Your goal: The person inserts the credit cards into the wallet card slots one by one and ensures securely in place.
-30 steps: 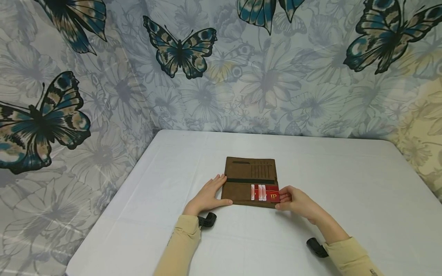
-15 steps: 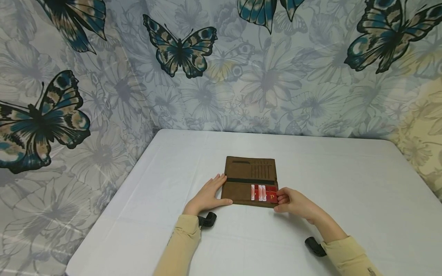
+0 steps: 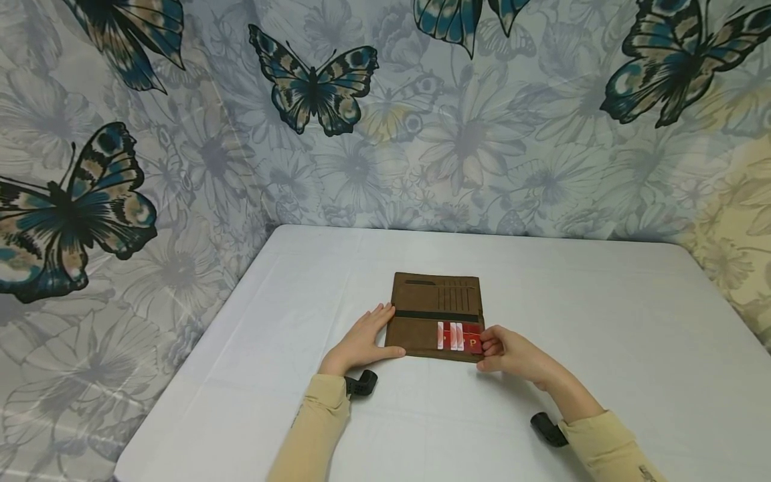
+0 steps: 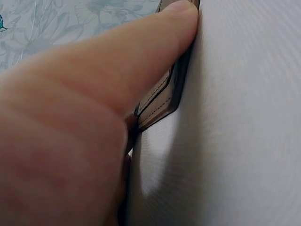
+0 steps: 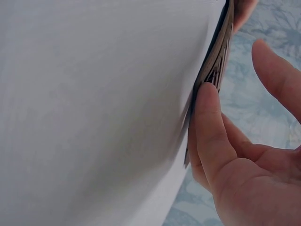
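A brown wallet [image 3: 415, 331] lies unfolded on the white table, its far half lined with card slots. Red cards with white strips [image 3: 460, 337] sit at the right of its near half. My left hand [image 3: 360, 340] rests against the wallet's left side, fingers straight along the edge and thumb on the near corner. At the right side, my right hand [image 3: 519, 355] has its fingertips right at the outer end of the red cards. In the right wrist view one fingertip [image 5: 207, 94] touches the wallet's edge while another finger [image 5: 273, 70] stands apart from it.
The white table [image 3: 289, 288] reaches back to a wall [image 3: 470, 167] covered in flower and butterfly print. A black wrist camera [image 3: 361, 384] sits at the left cuff, another black camera [image 3: 548, 429] at the right cuff.
My right hand has shifted slightly left, and the red card's outer end has moved left with it, deeper over the wallet. My left hand and the wallet stay almost still.
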Demonstrator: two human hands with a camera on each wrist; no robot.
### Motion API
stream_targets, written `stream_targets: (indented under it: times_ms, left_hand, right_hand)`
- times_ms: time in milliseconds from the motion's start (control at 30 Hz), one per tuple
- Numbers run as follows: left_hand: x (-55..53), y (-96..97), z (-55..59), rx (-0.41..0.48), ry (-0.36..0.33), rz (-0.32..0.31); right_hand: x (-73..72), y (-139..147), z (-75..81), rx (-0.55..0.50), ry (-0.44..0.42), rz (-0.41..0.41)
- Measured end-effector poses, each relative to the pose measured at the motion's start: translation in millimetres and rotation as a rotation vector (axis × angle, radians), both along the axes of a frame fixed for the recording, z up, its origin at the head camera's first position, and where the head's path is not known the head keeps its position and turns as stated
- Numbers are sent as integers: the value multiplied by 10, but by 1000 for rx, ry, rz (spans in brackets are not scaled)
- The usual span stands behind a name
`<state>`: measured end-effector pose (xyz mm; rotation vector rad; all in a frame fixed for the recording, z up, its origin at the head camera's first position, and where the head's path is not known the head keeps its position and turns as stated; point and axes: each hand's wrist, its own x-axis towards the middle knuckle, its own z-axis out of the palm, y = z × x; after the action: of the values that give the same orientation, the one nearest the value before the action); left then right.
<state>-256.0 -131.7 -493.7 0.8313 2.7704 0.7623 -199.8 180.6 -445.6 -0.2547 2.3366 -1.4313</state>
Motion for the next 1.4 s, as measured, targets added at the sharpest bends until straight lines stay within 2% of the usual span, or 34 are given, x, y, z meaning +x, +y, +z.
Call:
stream_targets:
  times_ms: [733,1100,1400]
  left_hand:
    - [19,8,27,-17,-7,16]
    - [-2,5,12,22,9,-8]
    - [13,11,20,19,-4,-1]
  right_hand:
    - [-33,-29,-9,1,20,34]
    - [-34,-65,-5,67,23,-21]
    - [0,19,-12,100,6,13]
